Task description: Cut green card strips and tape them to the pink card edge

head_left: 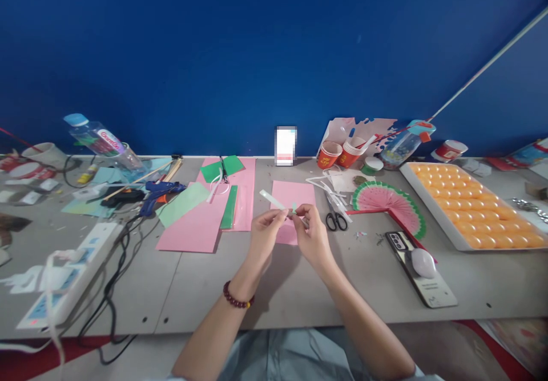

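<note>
My left hand (266, 232) and my right hand (311, 233) meet above the grey table (205, 289), near its middle. Both pinch a narrow pale-green paper strip (274, 199) that sticks out up and to the left from my left fingertips. A small green bit shows between the two pinches. Under the hands lies a pink paper sheet (295, 195). A dark red bead bracelet (236, 299) circles my left wrist.
Pink and green paper sheets (201, 221) lie to the left, with a blue glue gun (160, 191) and a power strip (72, 272) with cables. Right of the hands are black scissors (336, 219), a watermelon paper fan (391, 201), a phone (422, 269), red paper cups (340, 153) and a tray of orange balls (475, 201).
</note>
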### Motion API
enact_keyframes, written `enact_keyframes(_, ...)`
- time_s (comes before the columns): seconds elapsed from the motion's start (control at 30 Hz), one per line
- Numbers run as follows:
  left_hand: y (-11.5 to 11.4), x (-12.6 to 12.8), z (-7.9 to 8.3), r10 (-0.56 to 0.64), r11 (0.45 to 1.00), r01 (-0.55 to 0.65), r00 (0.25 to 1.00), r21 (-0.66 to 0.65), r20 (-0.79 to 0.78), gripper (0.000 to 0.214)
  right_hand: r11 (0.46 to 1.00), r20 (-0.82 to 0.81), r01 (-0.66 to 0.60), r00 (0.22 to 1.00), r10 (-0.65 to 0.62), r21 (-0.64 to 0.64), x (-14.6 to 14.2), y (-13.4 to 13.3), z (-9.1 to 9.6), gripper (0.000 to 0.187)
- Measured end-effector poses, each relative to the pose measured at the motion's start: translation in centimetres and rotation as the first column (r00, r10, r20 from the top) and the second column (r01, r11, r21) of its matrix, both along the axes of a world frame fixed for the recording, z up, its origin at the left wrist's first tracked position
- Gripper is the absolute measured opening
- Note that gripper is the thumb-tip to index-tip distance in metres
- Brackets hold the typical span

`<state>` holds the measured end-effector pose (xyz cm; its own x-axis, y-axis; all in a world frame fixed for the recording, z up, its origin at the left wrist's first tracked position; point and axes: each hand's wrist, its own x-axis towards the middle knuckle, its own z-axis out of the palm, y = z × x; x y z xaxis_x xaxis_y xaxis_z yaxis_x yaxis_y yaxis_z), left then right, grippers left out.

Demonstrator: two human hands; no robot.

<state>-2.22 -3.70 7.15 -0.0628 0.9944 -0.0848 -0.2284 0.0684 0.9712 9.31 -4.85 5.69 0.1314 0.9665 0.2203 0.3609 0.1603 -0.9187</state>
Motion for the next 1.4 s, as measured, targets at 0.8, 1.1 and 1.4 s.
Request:
enact_keyframes(0.8, 0.3, -0.1, -1.2, 0.001, 0.989, 0.021, 0.989, 0.147, -0.15, 0.019, 1.0, 0.003, 0.003, 1.0, -0.003, -0.024, -0.2, -0.3, -0.1, 0.012)
enact_keyframes(1.1, 0.1, 0.0, -0.8, 0.033, 0.997, -0.027, 0.995, 0.07, -0.09, 0.022, 0.999, 0.02, 0.002, 1.0, -0.001, -0.036, -0.1, -0.3, -0.1, 0.014)
enact_keyframes(1.4, 0.1, 0.0, -0.6, 0.053, 0.998, -0.052, 0.998, 0.017, -0.046, 0.019, 0.999, 0.032, 0.006, 0.999, -0.005, -0.034, -0.1, -0.3, -0.2, 0.014)
